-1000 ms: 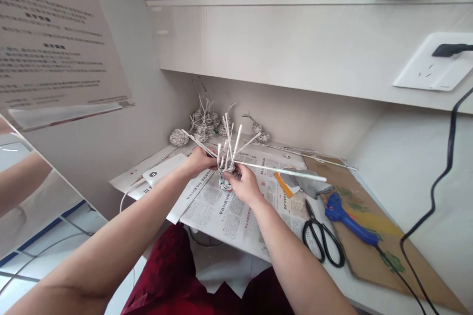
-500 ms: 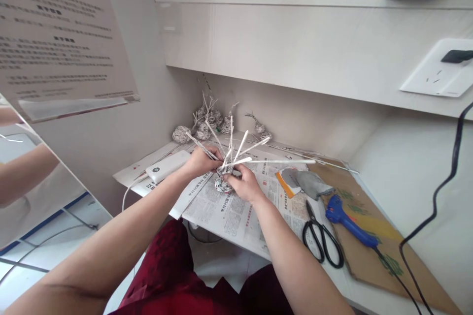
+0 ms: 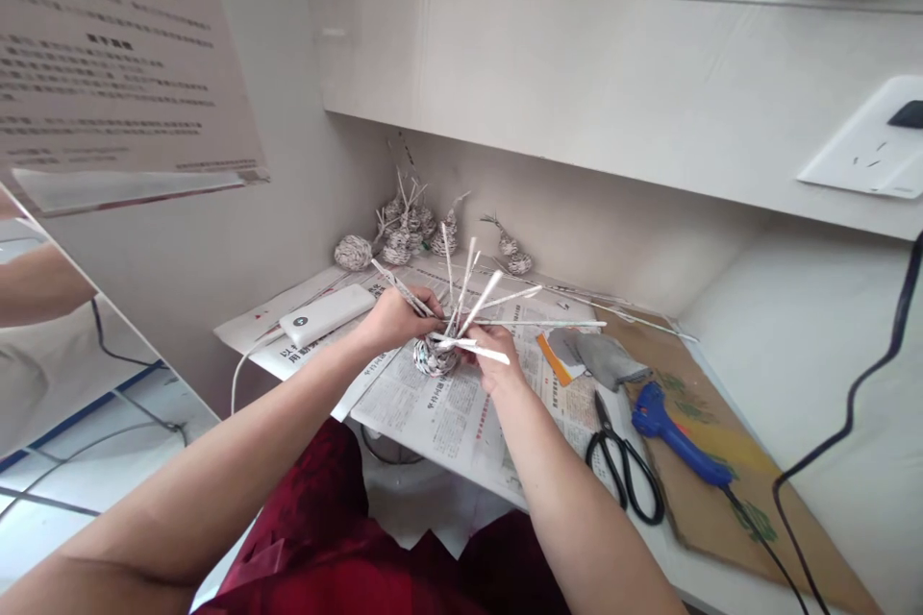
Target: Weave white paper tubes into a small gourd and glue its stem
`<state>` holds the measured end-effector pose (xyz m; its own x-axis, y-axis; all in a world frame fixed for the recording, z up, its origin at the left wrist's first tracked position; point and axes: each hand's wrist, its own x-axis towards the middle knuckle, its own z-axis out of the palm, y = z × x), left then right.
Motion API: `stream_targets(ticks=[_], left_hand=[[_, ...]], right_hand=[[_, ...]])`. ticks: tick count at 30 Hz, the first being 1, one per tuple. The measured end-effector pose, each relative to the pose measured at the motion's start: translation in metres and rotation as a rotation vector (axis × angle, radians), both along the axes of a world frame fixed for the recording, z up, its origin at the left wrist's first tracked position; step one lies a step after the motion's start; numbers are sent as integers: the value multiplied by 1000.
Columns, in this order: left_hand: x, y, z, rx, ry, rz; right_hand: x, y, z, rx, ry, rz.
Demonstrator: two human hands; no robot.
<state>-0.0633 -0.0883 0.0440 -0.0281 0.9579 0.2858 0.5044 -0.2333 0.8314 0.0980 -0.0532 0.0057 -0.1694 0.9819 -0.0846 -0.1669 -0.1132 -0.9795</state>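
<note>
A small round piece woven from rolled newspaper [image 3: 434,357] stands over the newspaper-covered table, with several paper sticks [image 3: 482,304] fanning up and outward from its top. My left hand [image 3: 405,315] is closed at the left of its neck, fingers pinching the sticks there. My right hand [image 3: 497,354] curls round the right side, its fingertips partly hidden behind a flattened white strip that points toward me. Both hands touch the woven piece.
Several finished-looking woven gourds [image 3: 404,229] stand in the back corner. A white power bank [image 3: 326,312] lies left. Black scissors [image 3: 624,461], a blue glue gun [image 3: 682,437] and a grey cloth [image 3: 610,357] lie right, near cardboard [image 3: 713,519]. A shelf [image 3: 548,58] overhangs the back.
My right hand has shifted slightly right, and a paper strip now folds down across it toward me. More of the woven ball shows. The camera view has tilted a little.
</note>
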Motion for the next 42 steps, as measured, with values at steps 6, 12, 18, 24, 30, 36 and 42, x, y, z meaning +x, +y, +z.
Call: stream_targets(ticks=[6, 12, 18, 24, 30, 36, 42], left_hand=[[-7, 2, 0, -114, -152, -52], [-10, 8, -8, -147, -315, -8], [-12, 9, -12, -171, -349, -24], [-13, 8, -11, -192, -370, 0], [-12, 6, -8, -174, -345, -102], [-11, 7, -8, -152, -355, -68], [-9, 3, -6, -123, -357, -49]], right_hand=[[-2, -2, -1, 48, 20, 3], [-4, 0, -11, 189, -41, -7], [-5, 0, -17, 255, -79, 37], [-7, 0, -18, 199, -41, 2], [-7, 2, -17, 148, -38, -38], [-5, -3, -10, 118, 3, 32], [-5, -5, -7, 116, 14, 64]])
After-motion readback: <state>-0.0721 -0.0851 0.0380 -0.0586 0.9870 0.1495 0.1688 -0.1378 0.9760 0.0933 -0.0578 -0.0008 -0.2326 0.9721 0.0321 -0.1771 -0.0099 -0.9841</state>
